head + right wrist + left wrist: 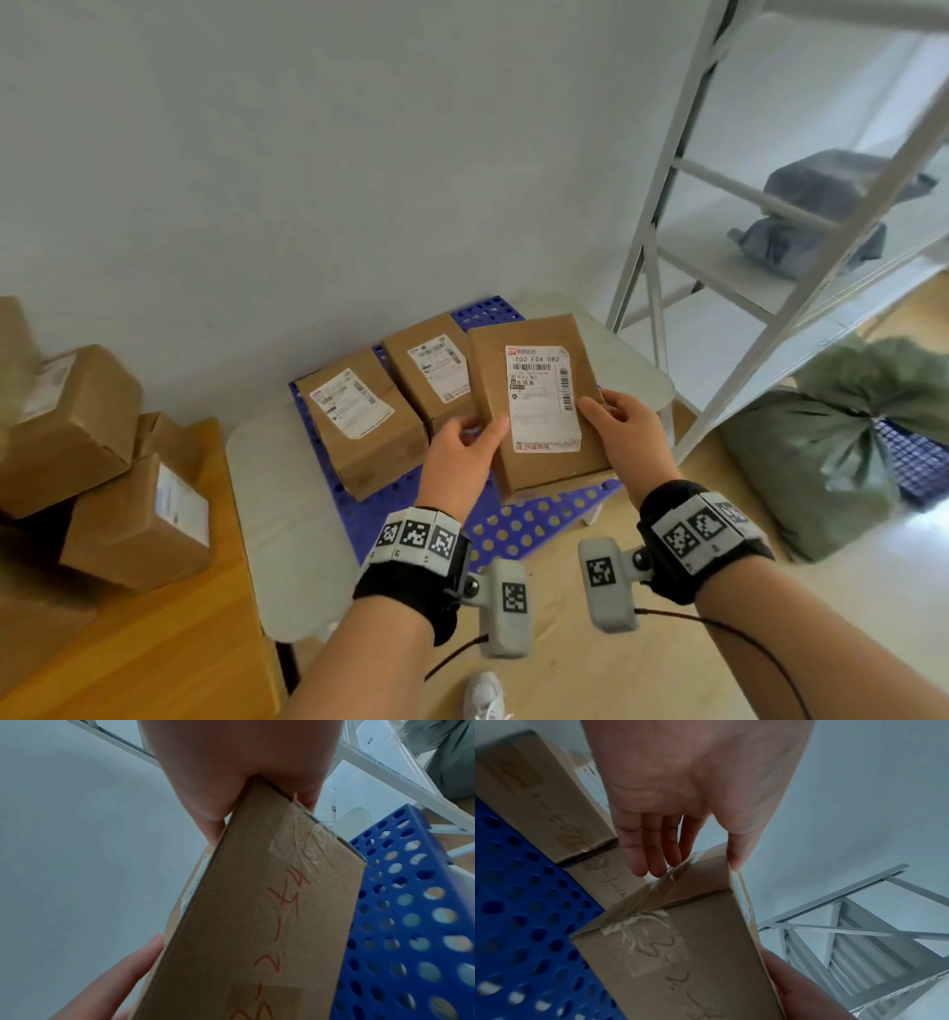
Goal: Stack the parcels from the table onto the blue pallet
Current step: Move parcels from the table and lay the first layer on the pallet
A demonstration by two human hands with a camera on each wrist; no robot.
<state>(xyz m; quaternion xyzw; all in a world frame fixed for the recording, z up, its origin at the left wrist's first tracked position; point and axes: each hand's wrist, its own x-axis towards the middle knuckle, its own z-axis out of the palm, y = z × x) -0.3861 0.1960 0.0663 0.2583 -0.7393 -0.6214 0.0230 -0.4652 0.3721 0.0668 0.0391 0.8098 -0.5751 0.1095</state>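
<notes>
I hold a brown cardboard parcel [534, 406] with a white shipping label between both hands, above the right part of the blue perforated pallet [534, 524]. My left hand [464, 447] grips its left edge, thumb on top, fingers down the side. My right hand [619, 426] grips its right near corner. Two labelled parcels [359, 411] [431, 370] lie side by side on the pallet to the left of the held one. In the left wrist view the held parcel [680, 953] hangs over the pallet [526, 912]; the right wrist view shows the parcel [257, 912] with red writing.
More brown parcels [77, 426] [144, 519] are piled on the wooden table [169, 652] at the left. A white metal shelf frame [719, 257] stands at the right with grey bags [832, 205] on it. A green sack [821, 452] lies on the floor at right.
</notes>
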